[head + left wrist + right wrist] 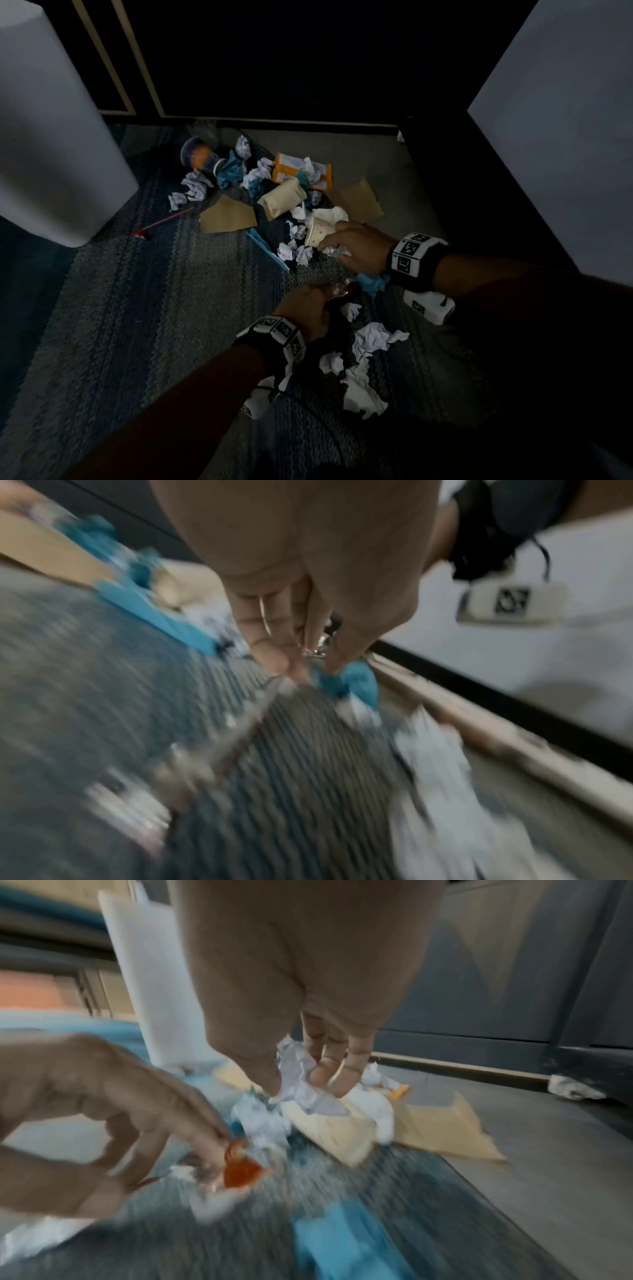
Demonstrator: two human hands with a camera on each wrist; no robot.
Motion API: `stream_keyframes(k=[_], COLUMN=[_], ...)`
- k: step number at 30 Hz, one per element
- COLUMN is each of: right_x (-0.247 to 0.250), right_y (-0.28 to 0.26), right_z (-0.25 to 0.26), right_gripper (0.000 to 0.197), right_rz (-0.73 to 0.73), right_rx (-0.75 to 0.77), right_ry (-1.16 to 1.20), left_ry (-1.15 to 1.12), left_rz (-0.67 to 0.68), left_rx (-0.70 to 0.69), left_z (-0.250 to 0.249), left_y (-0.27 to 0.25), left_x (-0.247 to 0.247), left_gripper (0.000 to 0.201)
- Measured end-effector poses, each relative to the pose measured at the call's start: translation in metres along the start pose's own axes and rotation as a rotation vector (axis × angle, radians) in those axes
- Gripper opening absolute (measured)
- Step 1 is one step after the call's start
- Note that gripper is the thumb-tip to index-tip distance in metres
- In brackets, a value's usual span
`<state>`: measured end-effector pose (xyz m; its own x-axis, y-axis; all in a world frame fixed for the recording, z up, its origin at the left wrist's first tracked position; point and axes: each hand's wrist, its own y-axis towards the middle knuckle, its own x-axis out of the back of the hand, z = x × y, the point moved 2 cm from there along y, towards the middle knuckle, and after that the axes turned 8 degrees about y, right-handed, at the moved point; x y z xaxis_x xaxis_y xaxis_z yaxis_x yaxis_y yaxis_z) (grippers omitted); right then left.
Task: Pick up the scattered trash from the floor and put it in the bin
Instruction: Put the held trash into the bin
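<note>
Dim room, striped carpet (130, 308). Right hand (356, 246) low over the litter, thumb and fingers closed on a crumpled white paper ball (337, 250); the right wrist view shows that ball (301, 1080) pinched between thumb and fingertips (320, 1073). Left hand (308, 308) just at 7 o'clock from the right hand, fingers curled round a small crinkly wrapper (240, 1173), clear with an orange patch; the left wrist view is too blurred to add more. The scattered trash lies mostly at 12 o'clock from the hands: paper cup (320, 229) touching the right fingers, brown paper scraps (227, 216), an orange carton (301, 169), white and blue wads. More white paper (363, 394) lies at 5 o'clock from the left hand. A tall white bin (51, 137) stands at 10 o'clock, well apart from the pile.
</note>
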<state>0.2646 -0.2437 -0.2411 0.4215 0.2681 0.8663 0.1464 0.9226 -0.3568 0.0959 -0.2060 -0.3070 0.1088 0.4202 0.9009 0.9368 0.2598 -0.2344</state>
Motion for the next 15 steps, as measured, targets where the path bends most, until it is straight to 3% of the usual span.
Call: stream_keyframes(k=[6, 10, 15], right_x=[0.026, 0.055, 0.088], right_y=[0.017, 0.031, 0.059], right_z=[0.037, 0.074, 0.126], right_gripper=[0.031, 0.036, 0.042], right_rz=[-0.169, -0.286, -0.383], right_rx=[0.114, 0.189, 0.31], right_ry=[0.184, 0.258, 0.344], left_ry=[-0.146, -0.153, -0.103], left_rz=[-0.311, -0.473, -0.772], left_rx=[-0.002, 0.15, 0.263], left_z=[0.036, 0.072, 0.117], left_y=[-0.018, -0.04, -0.079], left_x=[0.05, 0.096, 0.158], left_gripper=[0.04, 0.036, 0.007])
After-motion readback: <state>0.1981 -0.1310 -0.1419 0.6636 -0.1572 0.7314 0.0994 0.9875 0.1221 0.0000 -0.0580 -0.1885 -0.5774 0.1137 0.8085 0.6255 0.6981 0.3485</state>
